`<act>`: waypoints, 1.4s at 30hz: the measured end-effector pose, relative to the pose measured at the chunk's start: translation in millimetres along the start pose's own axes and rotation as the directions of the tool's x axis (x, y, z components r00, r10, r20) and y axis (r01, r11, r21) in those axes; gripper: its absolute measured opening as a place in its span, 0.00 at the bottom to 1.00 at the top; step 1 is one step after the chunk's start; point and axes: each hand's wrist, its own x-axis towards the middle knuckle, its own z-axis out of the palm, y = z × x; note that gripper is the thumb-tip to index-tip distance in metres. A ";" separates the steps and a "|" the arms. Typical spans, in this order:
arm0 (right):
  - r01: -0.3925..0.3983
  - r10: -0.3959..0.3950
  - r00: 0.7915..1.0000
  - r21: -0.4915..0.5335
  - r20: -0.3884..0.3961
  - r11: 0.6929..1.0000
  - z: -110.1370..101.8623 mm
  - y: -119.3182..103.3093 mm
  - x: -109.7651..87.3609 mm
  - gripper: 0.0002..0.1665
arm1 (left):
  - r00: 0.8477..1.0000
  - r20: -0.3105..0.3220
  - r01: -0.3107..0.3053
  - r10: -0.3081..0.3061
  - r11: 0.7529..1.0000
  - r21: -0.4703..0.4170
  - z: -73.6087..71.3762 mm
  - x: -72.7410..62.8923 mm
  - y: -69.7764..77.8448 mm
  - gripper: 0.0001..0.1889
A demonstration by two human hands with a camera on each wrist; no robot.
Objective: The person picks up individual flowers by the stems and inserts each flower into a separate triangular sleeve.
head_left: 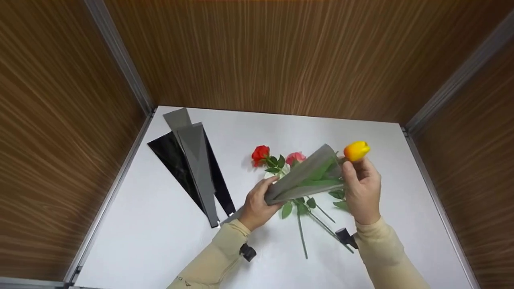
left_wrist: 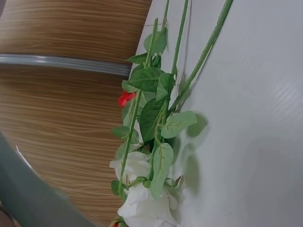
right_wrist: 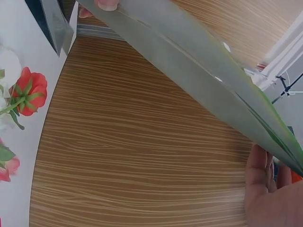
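A translucent grey flower sleeve (head_left: 299,173) is held slanting up to the right above the white table, with green leaves inside it. My left hand (head_left: 257,204) grips its narrow lower part. From the wide end sticks a yellow-orange tulip (head_left: 356,150). My right hand (head_left: 364,193) pinches the tulip just under its bloom, beside the sleeve's opening. In the right wrist view the sleeve (right_wrist: 180,71) runs diagonally, and the fingers of the right hand (right_wrist: 279,201) lie behind its end. There the bloom is mostly hidden.
Beneath the sleeve lie a red rose (head_left: 260,155), a pink rose (head_left: 296,157), white roses (left_wrist: 147,205) and long green stems (head_left: 302,235). Several black and grey sleeves (head_left: 196,160) are fanned out at left. Wood-grain panels (head_left: 257,56) enclose the table's back and sides.
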 end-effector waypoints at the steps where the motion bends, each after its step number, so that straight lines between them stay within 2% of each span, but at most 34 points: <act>1: 0.002 -0.002 1.000 0.022 -0.001 1.000 -1.9 -1.0 -1.1 0.13 | 1.000 0.006 0.002 -0.002 1.000 -0.010 2.5 0.1 1.1 0.34; 8: -0.001 -0.002 1.000 0.131 0.023 0.991 -8.8 -5.5 -4.1 0.15 | 1.000 0.024 0.019 -0.018 0.998 -0.063 12.3 0.9 7.0 0.33; 13: -0.074 0.066 0.996 0.153 0.061 0.985 -9.1 -4.7 -9.5 0.24 | 1.000 0.003 0.015 -0.015 0.997 -0.079 15.1 -1.0 11.0 0.33; 17: -0.152 0.139 0.987 0.225 0.075 0.962 -3.1 -2.4 -11.7 0.24 | 0.999 -0.032 0.012 -0.014 0.998 -0.067 12.5 -4.1 14.4 0.33; 19: -0.162 0.151 0.987 0.252 0.060 0.954 0.7 -2.6 -12.4 0.24 | 0.999 -0.040 0.008 -0.011 0.999 -0.053 10.3 -5.5 16.0 0.33; 21: -0.146 0.143 0.989 0.214 0.029 0.966 3.6 -3.0 -13.2 0.24 | 0.999 -0.035 0.008 -0.010 0.999 -0.041 7.6 -6.6 17.4 0.33; 24: -0.107 0.108 0.994 0.082 -0.003 0.991 6.3 -3.6 -13.4 0.26 | 1.000 -0.018 0.010 -0.011 1.000 -0.017 3.6 -7.5 18.3 0.32; 27: -0.078 0.078 0.997 -0.006 -0.003 0.997 8.7 -3.4 -11.4 0.26 | 1.000 -0.009 0.018 -0.018 1.000 -0.001 0.9 -7.6 18.3 0.32; 31: -0.063 0.063 0.997 -0.002 0.044 0.998 12.0 -1.6 -9.2 0.25 | 0.999 -0.018 0.030 -0.030 1.000 0.008 -1.0 -8.5 17.7 0.31; 35: -0.088 0.080 0.991 0.071 0.112 0.994 13.6 1.6 -12.7 0.28 | 0.999 -0.029 0.030 -0.029 1.000 0.004 -1.1 -10.4 18.5 0.30; 40: -0.195 0.159 0.972 0.218 0.172 0.956 21.0 12.2 -22.3 0.31 | 0.999 -0.038 0.033 -0.034 0.999 -0.024 -0.8 -7.7 22.6 0.30; 42: -0.241 0.204 0.961 0.201 0.188 0.949 25.0 18.3 -28.6 0.30 | 0.998 -0.046 0.034 -0.036 0.999 -0.032 -0.5 -5.3 25.1 0.31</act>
